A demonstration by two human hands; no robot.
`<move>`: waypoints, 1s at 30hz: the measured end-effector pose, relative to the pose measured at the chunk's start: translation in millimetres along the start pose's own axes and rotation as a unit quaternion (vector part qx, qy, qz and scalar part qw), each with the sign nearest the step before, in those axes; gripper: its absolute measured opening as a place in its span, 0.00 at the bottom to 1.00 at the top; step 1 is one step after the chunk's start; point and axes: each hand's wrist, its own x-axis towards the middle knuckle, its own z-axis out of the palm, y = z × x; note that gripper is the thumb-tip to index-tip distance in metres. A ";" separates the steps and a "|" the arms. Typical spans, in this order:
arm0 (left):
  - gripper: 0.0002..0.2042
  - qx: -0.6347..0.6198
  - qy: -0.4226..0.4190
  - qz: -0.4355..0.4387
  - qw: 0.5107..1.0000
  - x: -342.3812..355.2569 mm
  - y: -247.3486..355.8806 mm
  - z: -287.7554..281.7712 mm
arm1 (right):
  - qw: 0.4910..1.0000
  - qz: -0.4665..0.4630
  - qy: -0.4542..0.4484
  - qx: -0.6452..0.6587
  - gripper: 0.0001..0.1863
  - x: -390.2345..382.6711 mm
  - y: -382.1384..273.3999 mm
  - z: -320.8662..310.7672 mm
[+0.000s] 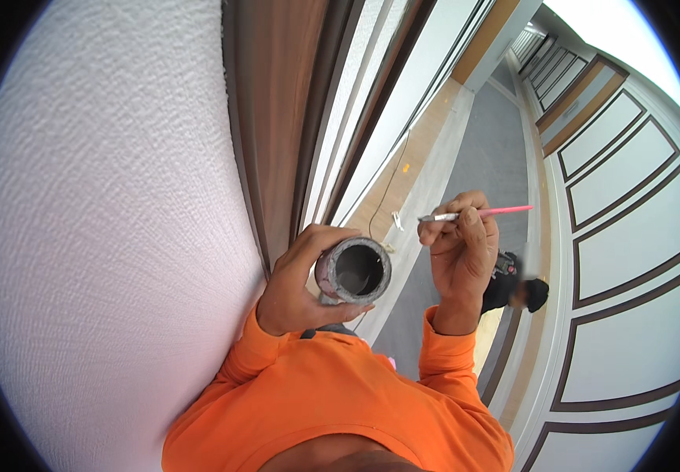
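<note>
My left hand grips a small round paint can, its open top showing dark grey paint inside and a smeared rim. My right hand holds a slim paintbrush with a pink handle between fingers and thumb, a little above and right of the can. The brush's metal ferrule and grey-stained tip point left toward the can, apart from it. Just left of my left hand are a dark brown wooden frame and a textured white wall.
A co-worker in dark clothing and a black cap is low at the right. A corridor with grey flooring runs away toward the top right, beside white panelled walls with brown trim. A thin cable lies along the pale floor edge.
</note>
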 end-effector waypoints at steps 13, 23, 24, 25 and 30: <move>0.40 0.039 -0.027 0.002 0.999 14.5 2.6 -10.0 | 0.924 -0.337 -0.011 -0.181 0.06 149.7 -9.8 40.6; 0.41 0.082 -0.005 -0.025 0.996 4.0 2.1 -1.0 | 0.849 -0.448 -0.014 -0.280 0.06 194.6 -10.0 52.1; 0.41 0.079 -0.008 -0.028 0.996 4.1 1.8 -1.2 | 0.843 -0.456 -0.016 -0.286 0.06 197.1 -10.2 50.9; 0.41 0.075 -0.011 -0.030 0.997 4.4 1.3 -1.5 | 0.837 -0.463 -0.018 -0.291 0.06 199.4 -10.6 49.6; 0.41 0.083 -0.010 -0.021 0.996 5.3 -1.9 -2.9 | 0.835 -0.455 -0.017 -0.308 0.06 207.5 -8.3 48.0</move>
